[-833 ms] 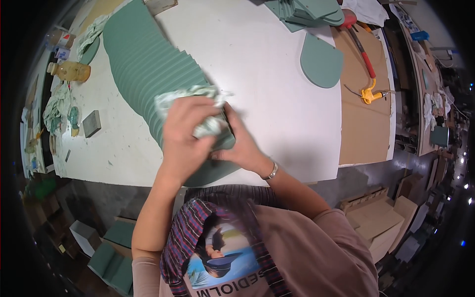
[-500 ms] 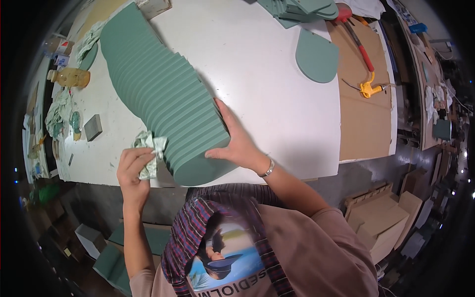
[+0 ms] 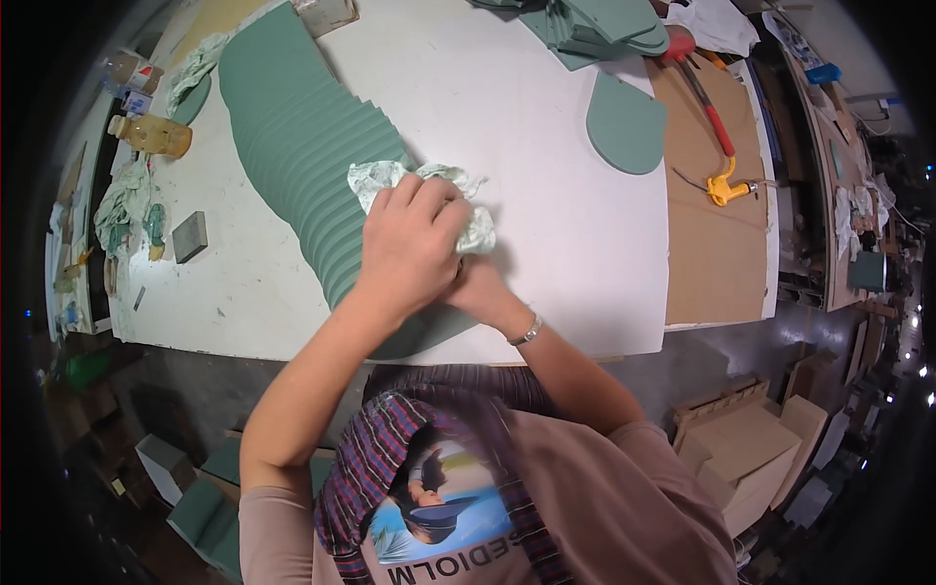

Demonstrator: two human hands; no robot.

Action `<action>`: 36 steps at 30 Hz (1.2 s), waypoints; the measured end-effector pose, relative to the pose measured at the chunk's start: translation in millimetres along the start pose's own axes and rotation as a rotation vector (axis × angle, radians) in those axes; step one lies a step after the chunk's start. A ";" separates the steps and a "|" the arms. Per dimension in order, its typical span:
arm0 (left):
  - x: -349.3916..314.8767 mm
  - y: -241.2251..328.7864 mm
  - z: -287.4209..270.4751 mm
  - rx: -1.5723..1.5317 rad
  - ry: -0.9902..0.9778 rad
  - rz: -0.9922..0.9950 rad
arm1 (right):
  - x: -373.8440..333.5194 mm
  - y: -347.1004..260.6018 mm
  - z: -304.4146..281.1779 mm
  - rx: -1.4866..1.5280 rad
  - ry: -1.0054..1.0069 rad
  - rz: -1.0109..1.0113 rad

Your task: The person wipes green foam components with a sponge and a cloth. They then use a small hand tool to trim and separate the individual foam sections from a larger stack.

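Note:
A long row of overlapping green panels (image 3: 302, 127) with rounded ends slants across the white table toward me. My left hand (image 3: 414, 239) is closed on a crumpled pale cloth (image 3: 375, 179), over the right side of the row's near part. Folds of the cloth stick out past the fingers on both sides. My right hand (image 3: 483, 291), with a metal bracelet at its wrist, lies against the right side of the row's near end. The left hand covers its fingers, so their grip is hidden.
A single green panel (image 3: 627, 125) lies at the right, below a pile of green panels (image 3: 609, 29). Brown board (image 3: 717, 263) carries a red-handled mallet (image 3: 707, 107) and a yellow air gun (image 3: 723, 187). At left are a bottle (image 3: 156, 135), a grey block (image 3: 190, 237) and rags (image 3: 122, 210).
My left hand has carried the cloth from the row's left side across to its right side, over my right hand. The right hand stays near the row's near end.

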State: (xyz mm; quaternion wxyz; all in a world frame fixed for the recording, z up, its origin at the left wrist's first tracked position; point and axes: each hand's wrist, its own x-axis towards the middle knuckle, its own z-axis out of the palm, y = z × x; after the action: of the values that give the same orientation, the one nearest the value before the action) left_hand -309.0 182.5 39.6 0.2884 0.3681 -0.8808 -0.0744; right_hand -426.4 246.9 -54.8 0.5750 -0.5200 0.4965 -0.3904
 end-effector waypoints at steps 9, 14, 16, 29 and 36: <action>-204.4 -65.9 -85.3 -0.019 -0.073 -0.348 | 8.9 -5.2 -10.2 0.002 0.016 -0.173; -171.6 -59.3 -88.1 -0.050 0.264 -0.575 | 7.6 -7.2 -10.4 0.036 0.007 -0.158; -147.3 -40.2 -73.4 -0.110 0.183 -0.404 | 7.6 -11.0 -9.8 0.059 -0.024 -0.135; -124.3 -63.5 -81.6 0.425 0.260 -0.462 | 3.5 -22.0 -12.5 0.205 -0.051 -0.005; -154.0 -43.8 -54.5 -0.387 0.274 -0.759 | 2.2 -22.0 -7.1 0.038 0.013 -0.018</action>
State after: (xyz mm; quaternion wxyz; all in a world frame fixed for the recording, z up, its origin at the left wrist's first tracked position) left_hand -165.1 261.9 -0.3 0.4182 0.6109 -0.6070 -0.2889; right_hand -431.4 239.9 -33.3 0.5779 -0.5108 0.4882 -0.4085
